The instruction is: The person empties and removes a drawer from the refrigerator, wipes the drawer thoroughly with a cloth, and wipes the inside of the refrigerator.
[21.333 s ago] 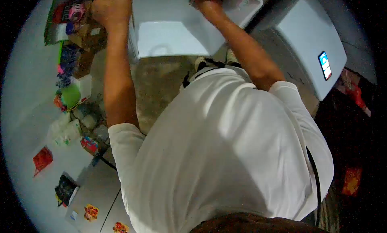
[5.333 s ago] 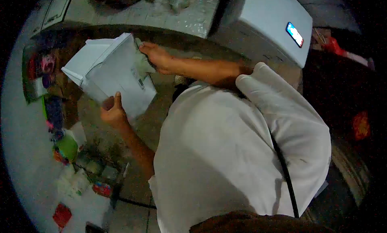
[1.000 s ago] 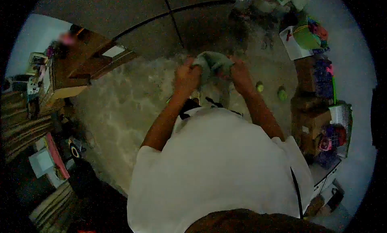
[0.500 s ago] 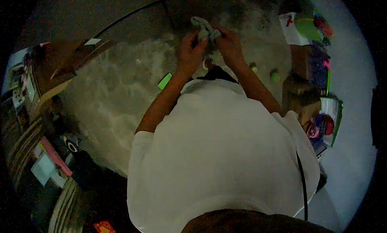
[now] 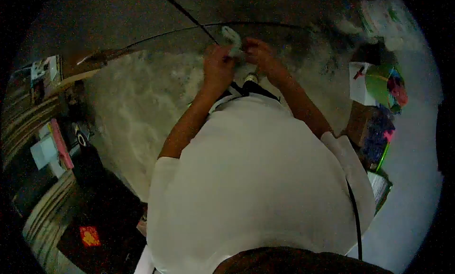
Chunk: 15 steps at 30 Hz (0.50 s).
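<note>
A crumpled pale grey-green cloth point(image 5: 231, 35) is held up in front of me, above the floor. My left hand point(image 5: 219, 68) is closed on its lower left part, fingers curled inward. From the other side, my right hand point(image 5: 265, 59) pinches the cloth's right end with bent fingers. The picture is dim and blurred, so the exact grip of the fingertips is hard to see. The cloth's upper end stands free above both hands.
Part of a shoe point(image 5: 251, 77) shows below my hands on the stained floor point(image 5: 137, 98). A dark line point(image 5: 256, 23) crosses the floor ahead. Cardboard boxes point(image 5: 359, 122) and a green bag point(image 5: 378, 79) line the right; a pink book-like item point(image 5: 60, 143) lies left.
The view has turned, so the surroundings have shifted. My hands still hold the cloth, and my right hand's fingers have lifted and changed position. The green object on the floor is now mostly hidden.
</note>
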### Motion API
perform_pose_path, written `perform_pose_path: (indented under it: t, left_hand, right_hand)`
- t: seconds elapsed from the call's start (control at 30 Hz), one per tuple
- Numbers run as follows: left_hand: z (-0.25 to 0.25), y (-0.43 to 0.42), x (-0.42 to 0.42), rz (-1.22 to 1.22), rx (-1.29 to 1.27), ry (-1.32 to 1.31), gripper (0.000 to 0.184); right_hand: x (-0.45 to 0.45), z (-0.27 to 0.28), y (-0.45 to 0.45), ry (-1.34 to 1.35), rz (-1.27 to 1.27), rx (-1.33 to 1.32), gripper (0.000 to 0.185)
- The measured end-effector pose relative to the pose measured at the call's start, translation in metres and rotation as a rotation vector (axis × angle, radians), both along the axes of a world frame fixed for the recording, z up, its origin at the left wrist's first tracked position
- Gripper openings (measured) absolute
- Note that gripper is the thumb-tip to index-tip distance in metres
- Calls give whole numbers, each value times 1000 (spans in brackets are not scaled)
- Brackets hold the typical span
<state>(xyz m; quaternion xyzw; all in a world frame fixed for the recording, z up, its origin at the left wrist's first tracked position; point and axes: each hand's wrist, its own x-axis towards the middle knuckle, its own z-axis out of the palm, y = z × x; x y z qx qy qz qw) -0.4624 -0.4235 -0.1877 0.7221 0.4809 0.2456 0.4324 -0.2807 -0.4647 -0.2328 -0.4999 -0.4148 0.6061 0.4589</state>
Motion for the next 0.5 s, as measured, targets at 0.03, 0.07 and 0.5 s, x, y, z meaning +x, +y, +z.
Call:
perform_pose_path:
  t: [0.03, 0.07, 0.5]
  left_hand:
    - [-2, -8, 19, -88, 67, 51, 52]
    - [-5, -15, 39, -173, 139, 95, 50]
    - [-261, 210, -50, 912, -1042, -1071, 35]
  right_hand:
    - [22, -37, -6, 155, -119, -63, 40]
    - [28, -38, -13, 228, -177, -94, 39]
    - [44, -81, -95, -198, -484, -16, 47]
